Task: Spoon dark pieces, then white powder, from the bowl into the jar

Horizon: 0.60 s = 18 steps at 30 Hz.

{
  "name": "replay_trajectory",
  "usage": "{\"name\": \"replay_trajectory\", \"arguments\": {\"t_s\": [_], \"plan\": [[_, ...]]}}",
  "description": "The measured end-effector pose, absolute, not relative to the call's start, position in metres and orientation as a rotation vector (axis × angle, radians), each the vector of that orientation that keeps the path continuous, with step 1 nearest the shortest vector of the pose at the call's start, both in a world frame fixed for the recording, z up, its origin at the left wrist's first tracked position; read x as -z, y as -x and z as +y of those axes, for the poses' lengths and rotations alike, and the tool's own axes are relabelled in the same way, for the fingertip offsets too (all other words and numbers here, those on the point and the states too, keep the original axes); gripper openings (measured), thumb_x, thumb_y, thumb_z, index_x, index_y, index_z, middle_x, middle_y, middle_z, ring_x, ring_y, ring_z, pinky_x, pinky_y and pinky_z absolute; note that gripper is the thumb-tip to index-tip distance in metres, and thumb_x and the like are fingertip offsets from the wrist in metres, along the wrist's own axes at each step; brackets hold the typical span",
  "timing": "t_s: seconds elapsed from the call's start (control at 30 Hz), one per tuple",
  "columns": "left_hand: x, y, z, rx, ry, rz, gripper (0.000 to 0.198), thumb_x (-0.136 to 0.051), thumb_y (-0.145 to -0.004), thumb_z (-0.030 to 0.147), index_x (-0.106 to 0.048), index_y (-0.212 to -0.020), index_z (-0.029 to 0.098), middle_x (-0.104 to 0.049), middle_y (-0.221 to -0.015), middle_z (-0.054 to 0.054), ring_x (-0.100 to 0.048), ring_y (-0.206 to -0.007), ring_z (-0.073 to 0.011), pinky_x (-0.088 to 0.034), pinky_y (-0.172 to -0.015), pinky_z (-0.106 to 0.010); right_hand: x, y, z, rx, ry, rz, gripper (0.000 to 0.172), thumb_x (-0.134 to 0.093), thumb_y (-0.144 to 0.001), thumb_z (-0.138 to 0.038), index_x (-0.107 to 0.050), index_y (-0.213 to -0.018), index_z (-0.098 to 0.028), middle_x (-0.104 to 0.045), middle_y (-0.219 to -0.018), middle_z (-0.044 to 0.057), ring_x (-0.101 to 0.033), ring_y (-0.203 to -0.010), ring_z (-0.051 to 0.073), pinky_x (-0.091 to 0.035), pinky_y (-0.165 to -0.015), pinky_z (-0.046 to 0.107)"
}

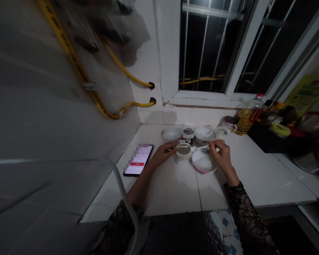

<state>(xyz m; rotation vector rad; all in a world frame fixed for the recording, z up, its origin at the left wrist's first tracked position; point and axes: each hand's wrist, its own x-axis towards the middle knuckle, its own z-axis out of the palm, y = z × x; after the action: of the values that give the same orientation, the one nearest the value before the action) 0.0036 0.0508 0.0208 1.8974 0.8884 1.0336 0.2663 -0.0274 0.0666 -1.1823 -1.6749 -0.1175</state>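
My right hand (pixel 221 153) pinches the handle of a small white spoon (pixel 202 147), whose bowl end lies between a round jar and a bowl. The jar (pixel 184 152), with a pale rim and greyish contents, stands open in front of my left hand (pixel 166 153). My left fingers are closed at the jar's left rim, by a thin clear piece that is too dim to make out. Right of the jar sits a bowl (pixel 203 161) with white contents and a pink patterned outside. Behind are another white bowl (pixel 204 136) with a spoon in it, a small dark-filled jar (pixel 188 133) and a shallow dish (pixel 171 134).
A lit phone (pixel 138 161) lies left of my left forearm. At the back right stand a lidded cup (pixel 229 124), an oil bottle (pixel 246 118) and a dark box (pixel 263 136) of condiments. A metal rail (pixel 119 177) curves at the left.
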Motion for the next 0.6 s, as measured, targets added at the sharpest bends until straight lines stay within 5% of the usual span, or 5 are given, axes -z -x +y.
{"name": "replay_trajectory", "arguments": {"t_s": [0.2, 0.4, 0.6], "plan": [[-0.020, -0.004, 0.051, -1.029, -1.887, 0.888, 0.048, -0.063, -0.081, 0.048, -0.071, -0.118, 0.019, -0.072, -0.116, -0.009, -0.068, -0.092, -0.0210, -0.054, -0.071, -0.027, -0.066, -0.295, -0.029, -0.125, 1.438, -1.581, 0.040, -0.049, -0.085, -0.041, -0.038, -0.052, -0.021, -0.032, -0.049, -0.005, -0.032, -0.050, 0.009, -0.026, -0.049, 0.024], [-0.019, -0.004, 0.051, -1.037, -1.884, 0.893, 0.048, -0.063, -0.081, 0.049, -0.072, -0.116, 0.019, -0.071, -0.117, -0.010, -0.068, -0.091, -0.0213, -0.054, -0.071, -0.028, -0.063, -0.293, -0.026, 0.024, 1.496, -1.744, 0.034, -0.049, -0.078, -0.033, -0.040, -0.048, -0.021, -0.039, -0.046, -0.003, -0.038, -0.050, 0.012, -0.032, -0.057, 0.026], [-0.019, -0.004, 0.050, -1.047, -1.875, 0.892, 0.047, -0.064, -0.080, 0.048, -0.072, -0.115, 0.018, -0.072, -0.116, -0.011, -0.068, -0.091, -0.0219, -0.055, -0.072, -0.030, -0.060, -0.276, -0.023, -0.224, 1.480, -1.815, 0.034, -0.050, -0.075, -0.034, -0.039, -0.046, -0.021, -0.036, -0.045, -0.003, -0.034, -0.046, 0.010, -0.025, -0.050, 0.025]]}}
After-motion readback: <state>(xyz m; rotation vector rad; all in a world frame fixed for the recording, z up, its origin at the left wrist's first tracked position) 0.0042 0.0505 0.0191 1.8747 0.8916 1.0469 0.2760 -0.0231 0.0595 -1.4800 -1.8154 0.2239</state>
